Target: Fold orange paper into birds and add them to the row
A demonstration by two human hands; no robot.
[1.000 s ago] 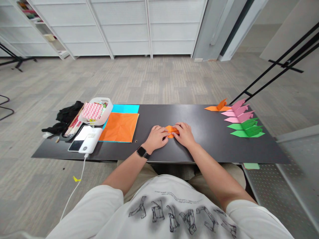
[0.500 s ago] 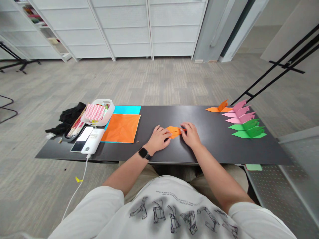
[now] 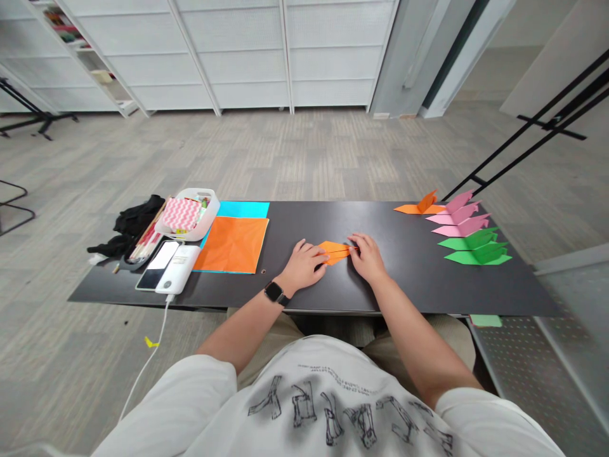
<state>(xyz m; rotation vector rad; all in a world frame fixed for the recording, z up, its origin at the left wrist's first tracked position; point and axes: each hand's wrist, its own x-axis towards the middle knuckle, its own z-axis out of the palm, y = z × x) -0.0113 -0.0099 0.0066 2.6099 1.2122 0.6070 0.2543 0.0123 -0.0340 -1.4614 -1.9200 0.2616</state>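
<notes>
Dark table (image 3: 409, 279), grip of both hands on folded orange paper (image 3: 337, 252), carpeted floor (image 3: 285, 158).

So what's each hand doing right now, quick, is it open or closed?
Left hand: open, fingers resting on the folded orange paper.
Right hand: fingertips at the paper's narrow right end; can't tell if pinched shut.

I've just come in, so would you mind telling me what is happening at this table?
A person at the dark table has a folded orange paper under their fingers, the left hand at one end and the right hand at the other. Orange, pink and green folded figures stand to the right; flat orange and blue sheets lie to the left.
</notes>
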